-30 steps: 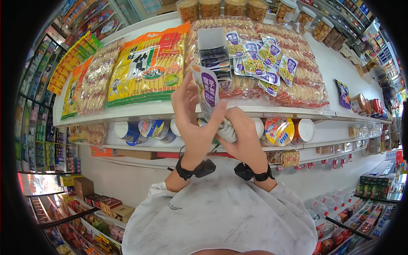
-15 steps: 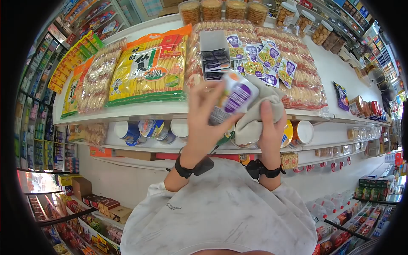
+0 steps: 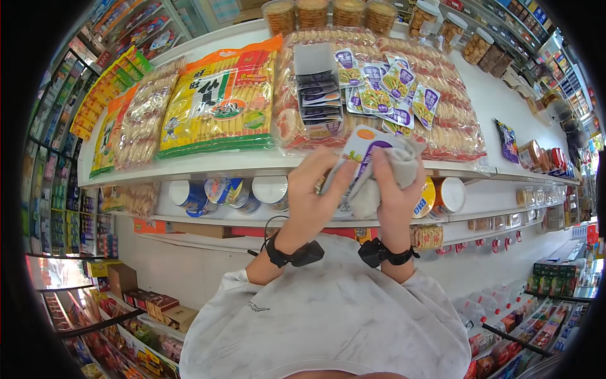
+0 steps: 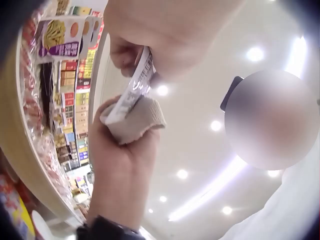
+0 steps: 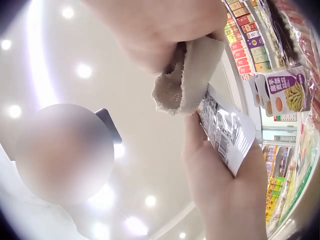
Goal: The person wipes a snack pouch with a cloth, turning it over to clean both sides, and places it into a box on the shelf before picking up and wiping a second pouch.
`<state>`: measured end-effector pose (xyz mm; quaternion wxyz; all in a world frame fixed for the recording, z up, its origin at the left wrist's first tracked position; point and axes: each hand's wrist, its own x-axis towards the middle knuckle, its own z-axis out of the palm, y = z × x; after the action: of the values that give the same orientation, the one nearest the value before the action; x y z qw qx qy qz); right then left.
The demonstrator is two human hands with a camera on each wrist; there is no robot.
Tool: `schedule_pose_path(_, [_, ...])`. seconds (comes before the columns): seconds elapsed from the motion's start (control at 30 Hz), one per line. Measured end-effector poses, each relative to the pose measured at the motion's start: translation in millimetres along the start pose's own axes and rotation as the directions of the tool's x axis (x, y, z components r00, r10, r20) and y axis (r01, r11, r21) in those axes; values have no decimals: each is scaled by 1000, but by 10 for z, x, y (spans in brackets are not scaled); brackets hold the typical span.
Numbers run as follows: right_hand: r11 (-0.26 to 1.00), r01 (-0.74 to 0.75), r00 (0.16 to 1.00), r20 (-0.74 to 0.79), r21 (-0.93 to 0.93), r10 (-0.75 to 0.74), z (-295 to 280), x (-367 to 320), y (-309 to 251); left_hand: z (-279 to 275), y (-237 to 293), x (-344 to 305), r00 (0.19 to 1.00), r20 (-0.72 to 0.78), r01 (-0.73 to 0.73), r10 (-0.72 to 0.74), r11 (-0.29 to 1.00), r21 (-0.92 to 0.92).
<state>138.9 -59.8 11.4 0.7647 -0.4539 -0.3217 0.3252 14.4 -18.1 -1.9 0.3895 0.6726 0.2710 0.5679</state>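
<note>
My left hand (image 3: pixel 312 192) pinches a small white-and-purple snack packet (image 3: pixel 355 151) by its left side, thumb across the printed front. A light grey cloth (image 3: pixel 404 163) is bunched in my right hand (image 3: pixel 399 202), whose thumb presses it against the packet's right part. In the right wrist view, the packet's back (image 5: pixel 227 132) shows a barcode, and the cloth's frayed edge (image 5: pixel 172 95) hangs beside it. Just beyond the hands stands an open grey display box (image 3: pixel 319 60) holding several similar packets. To its right lies a loose pile of the same packets (image 3: pixel 385 91).
Box and pile rest on large clear bags of round crackers (image 3: pixel 442 120) on a white shelf (image 3: pixel 221 165). A yellow snack bag (image 3: pixel 218 101) lies to the left. Plastic jars (image 3: pixel 315 16) line the back. Instant noodle tubs (image 3: pixel 268 189) sit on the shelf below.
The packet went from upright over the box to tilted, further right and lower. The cloth, balled low in my right hand at first, moved up and now lies against the packet.
</note>
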Motion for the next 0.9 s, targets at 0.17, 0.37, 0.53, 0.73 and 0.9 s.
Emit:
schedule_pose_path(0.17, [993, -83, 974, 202, -89, 99, 39, -70, 101, -6, -28, -8, 973, -211, 74, -91, 994, -85])
schedule_pose_path(0.37, [984, -98, 860, 485, -146, 158, 75, -102, 160, -149, -100, 9, 922, -371, 78, -108, 992, -95])
schedule_pose_path(0.53, [976, 22, 812, 573, -218, 109, 90, -179, 258, -205, -23, 125, 900, -400, 119, -174, 980, -160])
schedule_pose_path(0.73, [888, 260, 846, 532, -380, -19, 2, -85, 290, -242, -105, 153, 961, -270, 17, -63, 985, -171])
schedule_pose_path(0.9, [669, 606, 736, 623, -431, -265, -14, -29, 344, -96, -86, 161, 976, -205, -97, 71, 988, -121])
